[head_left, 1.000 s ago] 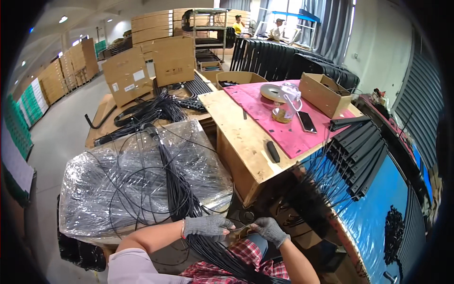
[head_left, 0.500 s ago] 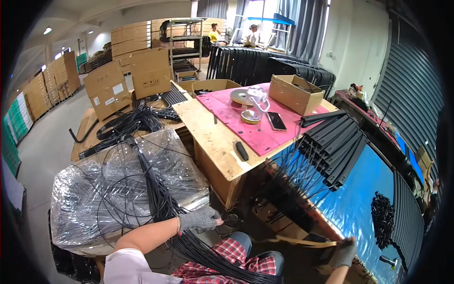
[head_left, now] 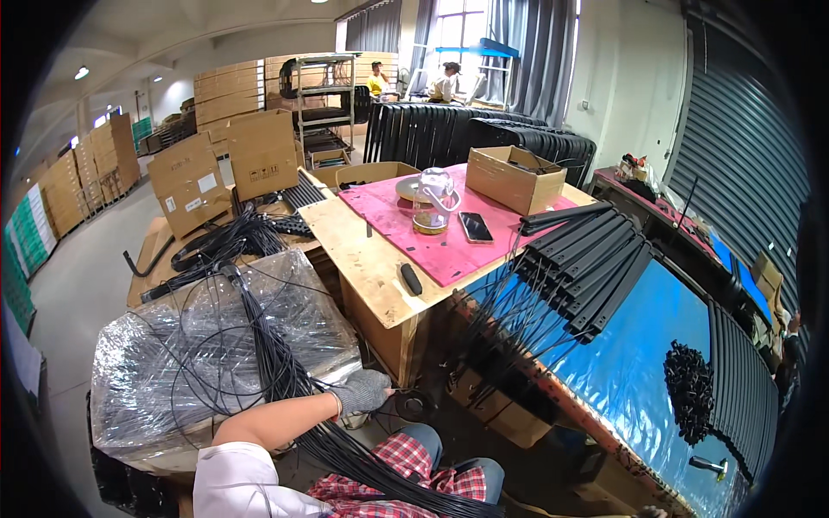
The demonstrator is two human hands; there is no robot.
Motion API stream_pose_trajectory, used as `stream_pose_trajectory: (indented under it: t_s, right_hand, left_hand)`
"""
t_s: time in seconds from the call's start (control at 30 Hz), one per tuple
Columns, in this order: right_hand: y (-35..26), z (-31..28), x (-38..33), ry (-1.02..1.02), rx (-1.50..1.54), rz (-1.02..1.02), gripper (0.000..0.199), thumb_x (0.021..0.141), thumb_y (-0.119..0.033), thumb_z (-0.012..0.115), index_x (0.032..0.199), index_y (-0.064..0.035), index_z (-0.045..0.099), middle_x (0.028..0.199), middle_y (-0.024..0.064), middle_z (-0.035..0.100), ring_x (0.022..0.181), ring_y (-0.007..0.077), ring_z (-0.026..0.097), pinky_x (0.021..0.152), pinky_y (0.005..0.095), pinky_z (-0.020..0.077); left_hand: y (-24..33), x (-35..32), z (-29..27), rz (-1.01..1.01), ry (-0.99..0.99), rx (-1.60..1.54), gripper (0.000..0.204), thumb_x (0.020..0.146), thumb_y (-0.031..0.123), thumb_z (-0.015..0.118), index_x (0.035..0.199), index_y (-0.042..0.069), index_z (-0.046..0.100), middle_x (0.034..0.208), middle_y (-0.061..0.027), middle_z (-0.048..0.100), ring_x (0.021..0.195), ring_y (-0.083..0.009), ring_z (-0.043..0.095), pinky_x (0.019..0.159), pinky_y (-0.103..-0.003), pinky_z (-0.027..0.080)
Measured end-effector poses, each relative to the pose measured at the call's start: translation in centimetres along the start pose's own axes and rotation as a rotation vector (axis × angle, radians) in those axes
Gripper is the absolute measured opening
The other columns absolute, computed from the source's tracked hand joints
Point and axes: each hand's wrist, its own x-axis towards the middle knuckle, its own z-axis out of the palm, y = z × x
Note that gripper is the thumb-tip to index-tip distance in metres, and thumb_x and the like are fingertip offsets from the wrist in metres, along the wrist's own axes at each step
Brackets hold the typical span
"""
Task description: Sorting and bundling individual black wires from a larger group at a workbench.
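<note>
My left hand [head_left: 363, 393], in a grey knitted glove, is closed with its fingertips pinched together over the gap beside the wrapped stack. What it pinches is too small to make out; a dark round thing [head_left: 416, 404] sits just beyond the fingertips. A long bundle of thin black cables [head_left: 281, 367] passes under my left forearm and across my lap. Of my right hand [head_left: 649, 512] only a sliver shows at the lower edge, its fingers hidden. Black slotted bars [head_left: 596, 268] with thin cables lie on the blue-covered table [head_left: 639, 363].
The plastic-wrapped stack [head_left: 138, 371] stands at left. Ahead, a wooden table [head_left: 332, 233] carries a pink sheet, a clear jug [head_left: 434, 203], a phone [head_left: 476, 227] and an open carton [head_left: 509, 183]. A hammer [head_left: 708, 464] and a black heap [head_left: 688, 393] lie at right.
My right hand has dropped to the lower edge from beside the blue table, where it held a tan strip. The view has shifted; my left hand stays closed near the wrapped stack.
</note>
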Motion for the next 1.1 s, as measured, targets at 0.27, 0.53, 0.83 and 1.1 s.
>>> stream_pose_trajectory:
  t_s: [0.27, 0.53, 0.83, 1.1]
  right_hand:
    - [6.2, 4.9, -7.1, -0.016, 0.008, 0.399, 0.021, 0.078, -0.013, 0.050, 0.059, -0.0068, 0.047, 0.059, 0.0065, 0.049, 0.060, 0.0196, 0.049, 0.062, 0.0296, 0.0413]
    - [8.0, 5.7, -10.3, -0.064, -0.099, 0.479, 0.017, 0.078, -0.013, 0.052, 0.063, -0.0051, 0.048, 0.060, 0.0073, 0.048, 0.060, 0.0194, 0.047, 0.061, 0.0313, 0.0412]
    - [11.3, 1.0, -9.0, -0.094, 0.049, 0.504, 0.012, 0.078, -0.009, 0.054, 0.068, -0.0097, 0.048, 0.057, 0.0019, 0.044, 0.053, 0.0146, 0.045, 0.053, 0.0280, 0.0392]
    - [7.1, -3.0, -9.1, 0.105, 0.015, 0.377, 0.010, 0.082, -0.011, 0.052, 0.072, -0.0074, 0.051, 0.061, 0.0032, 0.050, 0.056, 0.0166, 0.051, 0.058, 0.0310, 0.0450]
  left_hand:
    - [0.3, 0.2, 1.6, 0.114, -0.259, -0.056, 0.026, 0.071, 0.028, 0.055, 0.082, 0.005, 0.061, 0.080, -0.0157, 0.060, 0.078, -0.0308, 0.058, 0.067, -0.040, 0.044]
    - [3.2, 0.9, 5.5, 0.349, -0.244, -0.227, 0.023, 0.070, 0.025, 0.057, 0.081, 0.005, 0.061, 0.074, -0.0119, 0.060, 0.069, -0.0251, 0.058, 0.064, -0.035, 0.045]
    - [12.8, 4.7, 3.3, 0.267, -0.454, -0.374, 0.029, 0.073, 0.019, 0.064, 0.091, -0.003, 0.059, 0.068, -0.0050, 0.057, 0.060, -0.0112, 0.053, 0.057, -0.025, 0.044]
    - [20.6, 2.0, -7.1, 0.508, -0.087, -0.786, 0.035, 0.073, 0.019, 0.063, 0.098, -0.005, 0.056, 0.067, -0.0009, 0.056, 0.061, -0.0076, 0.052, 0.056, -0.021, 0.043]
